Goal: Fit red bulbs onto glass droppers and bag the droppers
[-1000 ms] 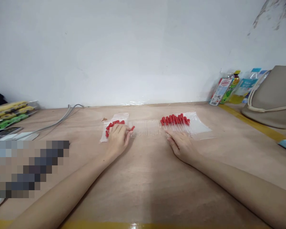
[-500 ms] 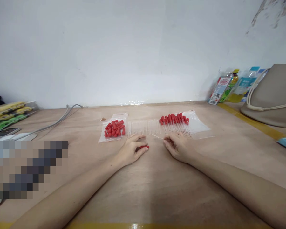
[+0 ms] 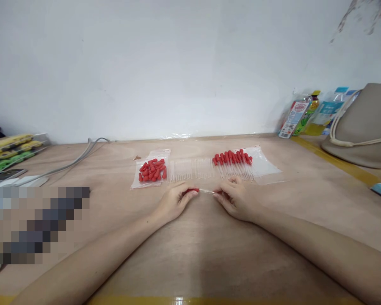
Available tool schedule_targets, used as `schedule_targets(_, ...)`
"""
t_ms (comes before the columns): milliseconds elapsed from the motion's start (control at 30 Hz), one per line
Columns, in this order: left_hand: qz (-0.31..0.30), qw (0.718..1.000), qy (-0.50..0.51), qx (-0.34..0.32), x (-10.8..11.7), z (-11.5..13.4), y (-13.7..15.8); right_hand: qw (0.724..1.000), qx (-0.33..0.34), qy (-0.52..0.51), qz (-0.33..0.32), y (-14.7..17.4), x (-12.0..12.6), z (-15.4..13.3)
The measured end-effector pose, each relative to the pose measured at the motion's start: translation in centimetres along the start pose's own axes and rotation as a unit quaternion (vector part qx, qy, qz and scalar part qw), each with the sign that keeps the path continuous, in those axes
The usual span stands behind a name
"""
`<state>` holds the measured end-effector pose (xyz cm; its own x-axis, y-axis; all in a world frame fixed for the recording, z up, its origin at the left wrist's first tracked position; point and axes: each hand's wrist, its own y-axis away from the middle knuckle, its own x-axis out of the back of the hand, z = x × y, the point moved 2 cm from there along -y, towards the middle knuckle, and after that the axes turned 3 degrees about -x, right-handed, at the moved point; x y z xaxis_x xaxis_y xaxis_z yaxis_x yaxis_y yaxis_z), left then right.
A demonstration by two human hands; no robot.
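My left hand (image 3: 174, 202) pinches a red rubber dropper bulb (image 3: 195, 190), its open end facing right. In my right hand (image 3: 238, 200), closed fingers grip a thin clear dropper tube (image 3: 207, 191). The tube lies almost level between the hands, its left end at the mouth of the bulb; how far it sits inside is hidden. Beyond my left hand, loose red bulbs (image 3: 152, 170) rest on a clear plastic bag (image 3: 136, 181). A row of bare clear tubes (image 3: 190, 169) lies in the middle. Behind my right hand are several tubes with red bulbs fitted (image 3: 231, 158).
A flat plastic bag (image 3: 266, 165) lies under the fitted droppers. A grey cable (image 3: 66, 166) and a phone (image 3: 9, 178) are at the left, near yellow and green packs (image 3: 14, 152). Drink bottles (image 3: 320, 118) and a beige bag (image 3: 362, 127) stand at the right.
My hands have turned the bulb and tube into line, and the tube's left end has come to the bulb's mouth. My left fingers have closed more tightly around the bulb.
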<state>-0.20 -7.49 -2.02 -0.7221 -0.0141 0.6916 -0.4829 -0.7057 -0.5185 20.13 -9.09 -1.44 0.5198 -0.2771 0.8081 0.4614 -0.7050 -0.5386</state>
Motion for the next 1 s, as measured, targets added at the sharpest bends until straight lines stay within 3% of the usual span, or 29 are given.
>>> schedule_targets(233, -0.037, 0.998, 0.045, 0.010, 0.1, 0.3, -0.1, 0.999, -0.015, -0.017, -0.037, -0.5, 0.2, 0.2)
schedule_targets(600, -0.055, 0.998, -0.005, 0.002, 0.3, -0.6, -0.6, 1.000, 0.001, -0.005, -0.026, -1.2, -1.6, 0.8)
schedule_targets(1000, -0.080, 0.994, -0.039, -0.064, -0.1, -0.9, -0.4, 0.997, 0.011, 0.041, -0.062, -1.4, -1.8, -0.2)
